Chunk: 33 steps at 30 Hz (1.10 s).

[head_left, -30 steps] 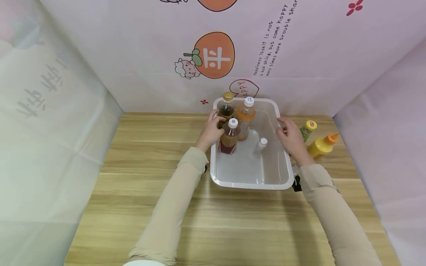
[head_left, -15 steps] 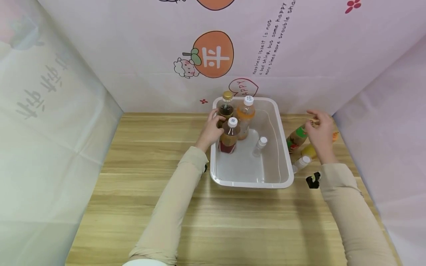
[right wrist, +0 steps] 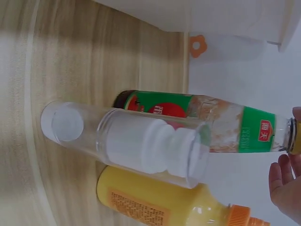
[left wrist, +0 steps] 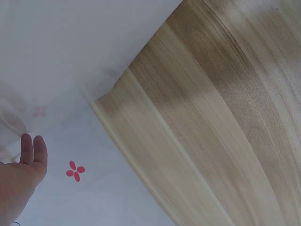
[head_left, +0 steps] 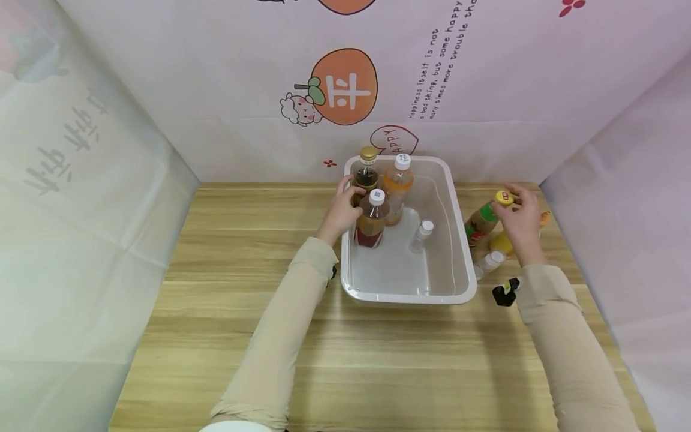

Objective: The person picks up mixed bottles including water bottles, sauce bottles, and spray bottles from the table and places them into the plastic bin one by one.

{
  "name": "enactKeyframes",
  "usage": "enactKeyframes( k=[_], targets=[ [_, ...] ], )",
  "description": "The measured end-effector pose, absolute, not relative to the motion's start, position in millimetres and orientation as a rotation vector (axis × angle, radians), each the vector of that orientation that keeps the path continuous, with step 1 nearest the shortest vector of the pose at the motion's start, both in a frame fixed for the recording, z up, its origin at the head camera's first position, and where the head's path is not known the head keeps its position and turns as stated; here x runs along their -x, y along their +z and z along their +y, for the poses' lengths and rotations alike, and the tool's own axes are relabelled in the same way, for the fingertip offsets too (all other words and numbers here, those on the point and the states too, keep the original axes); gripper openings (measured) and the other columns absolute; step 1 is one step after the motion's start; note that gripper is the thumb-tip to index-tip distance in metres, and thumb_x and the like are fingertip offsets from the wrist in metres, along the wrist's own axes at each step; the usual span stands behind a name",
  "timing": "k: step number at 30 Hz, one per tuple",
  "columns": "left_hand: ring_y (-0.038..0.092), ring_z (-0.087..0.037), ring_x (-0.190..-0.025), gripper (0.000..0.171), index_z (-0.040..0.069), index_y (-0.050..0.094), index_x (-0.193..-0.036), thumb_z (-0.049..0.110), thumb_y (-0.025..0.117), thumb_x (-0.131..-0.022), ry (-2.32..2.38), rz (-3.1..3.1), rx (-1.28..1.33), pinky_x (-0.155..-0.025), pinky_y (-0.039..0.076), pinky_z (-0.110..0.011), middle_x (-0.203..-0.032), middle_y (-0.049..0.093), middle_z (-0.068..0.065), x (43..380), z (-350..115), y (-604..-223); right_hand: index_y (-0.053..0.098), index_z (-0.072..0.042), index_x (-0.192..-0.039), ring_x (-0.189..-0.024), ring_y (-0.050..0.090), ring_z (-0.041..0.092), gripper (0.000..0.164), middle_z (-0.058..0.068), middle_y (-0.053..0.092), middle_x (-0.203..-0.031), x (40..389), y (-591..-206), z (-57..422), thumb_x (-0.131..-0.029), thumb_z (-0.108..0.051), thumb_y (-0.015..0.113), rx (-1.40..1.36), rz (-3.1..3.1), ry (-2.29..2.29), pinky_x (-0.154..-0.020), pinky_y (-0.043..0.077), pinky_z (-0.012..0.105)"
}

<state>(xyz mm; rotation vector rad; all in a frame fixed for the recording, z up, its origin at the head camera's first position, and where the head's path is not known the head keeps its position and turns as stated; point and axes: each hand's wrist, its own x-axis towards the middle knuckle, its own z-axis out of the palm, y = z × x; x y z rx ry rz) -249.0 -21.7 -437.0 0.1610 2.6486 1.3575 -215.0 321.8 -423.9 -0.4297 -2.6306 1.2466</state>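
My right hand point(head_left: 522, 223) holds the yellow cap of a green-labelled glass sauce bottle point(right wrist: 256, 129), thumb and fingertips on either side. That bottle stands on the table right of a white plastic tub point(head_left: 407, 298). My left hand point(head_left: 340, 214) lies over the tub's left rim. Its thumb and forefinger reach inside, near a dark gold-capped bottle point(head_left: 367, 177) and a white-capped bottle with a red base point(head_left: 370, 227); whether they grip anything is hidden. In the left wrist view, two fingers point(left wrist: 40, 149) of this hand extend outside the tub.
Inside the tub also stand an orange-banded clear bottle point(head_left: 398, 183) and a small clear white-capped bottle point(head_left: 421, 236). On the table point(head_left: 237, 288), right of the tub, are a clear cylindrical bottle point(right wrist: 136, 141) and a yellow squeeze bottle point(right wrist: 141, 200) with an orange nozzle. A printed wall sheet point(head_left: 259, 150) rises behind.
My right hand has moved right from the tub's right rim to the sauce bottle's cap, and its fingers have settled there. The left hand and tub have stayed in place.
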Motion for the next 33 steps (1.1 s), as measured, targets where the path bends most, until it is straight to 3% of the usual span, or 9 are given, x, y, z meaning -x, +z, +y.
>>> enactKeyframes(
  k=[5, 11, 22, 27, 30, 33],
  targets=[
    [0.025, -0.030, -0.145, 0.043, 0.007, 0.056, -0.126, -0.002, 0.057, -0.084, 1.383, 2.645, -0.156, -0.116, 0.032, -0.043, -0.160, 0.013, 0.005, 248.5, -21.2, -436.5, 0.041, -0.010, -0.143, -0.118, 0.042, 0.018, 0.055, 0.014, 0.041, -0.145, 216.6, -428.4, 322.0, -0.092, -0.019, 0.058, 0.494, -2.601, 1.281, -0.102, 0.038, 0.030],
    [0.025, -0.029, -0.146, 0.042, 0.007, 0.057, -0.126, -0.003, 0.057, -0.084, 1.409, 2.629, -0.159, -0.115, 0.034, -0.042, -0.160, 0.012, 0.005, 248.7, -21.0, -437.6, 0.045, -0.016, -0.141, -0.115, 0.045, 0.006, 0.053, 0.000, 0.049, -0.139, 217.8, -433.0, 322.5, -0.090, -0.017, 0.061, 0.588, -2.506, 1.364, -0.105, 0.038, 0.027],
    [0.026, -0.029, -0.145, 0.041, 0.008, 0.057, -0.125, -0.002, 0.056, -0.085, 1.407, 2.636, -0.157, -0.115, 0.035, -0.042, -0.160, 0.013, 0.006, 248.8, -22.2, -437.9, 0.041, -0.017, -0.144, -0.125, 0.042, 0.013, 0.056, 0.001, 0.043, -0.148, 220.5, -433.0, 319.6, -0.091, -0.022, 0.060, 0.654, -2.478, 1.392, -0.109, 0.034, 0.026],
    [0.026, -0.028, -0.145, 0.040, 0.008, 0.058, -0.124, -0.002, 0.056, -0.085, 1.402, 2.644, -0.156, -0.115, 0.034, -0.042, -0.160, 0.013, 0.006, 248.8, -22.2, -438.0, 0.043, -0.020, -0.142, -0.107, 0.042, -0.002, 0.056, -0.014, 0.051, -0.126, 222.0, -432.6, 318.5, -0.089, -0.020, 0.064, 0.714, -2.433, 1.430, -0.104, 0.036, 0.022],
    [0.026, -0.028, -0.145, 0.040, 0.007, 0.058, -0.124, -0.002, 0.056, -0.085, 1.409, 2.643, -0.153, -0.114, 0.036, -0.041, -0.160, 0.014, 0.006, 248.4, -22.1, -437.9, 0.043, -0.021, -0.141, -0.100, 0.040, -0.004, 0.057, -0.023, 0.044, -0.108, 222.3, -432.3, 318.3, -0.088, -0.019, 0.065, 0.729, -2.410, 1.469, -0.099, 0.038, 0.021],
    [0.027, -0.028, -0.145, 0.039, 0.008, 0.058, -0.124, -0.001, 0.056, -0.085, 1.413, 2.637, -0.150, -0.113, 0.037, -0.041, -0.160, 0.014, 0.006, 248.0, -22.1, -438.5, 0.043, -0.022, -0.142, -0.098, 0.040, -0.005, 0.059, -0.027, 0.040, -0.100, 222.6, -433.0, 318.1, -0.088, -0.018, 0.066, 0.739, -2.407, 1.480, -0.097, 0.040, 0.019]
  ],
)
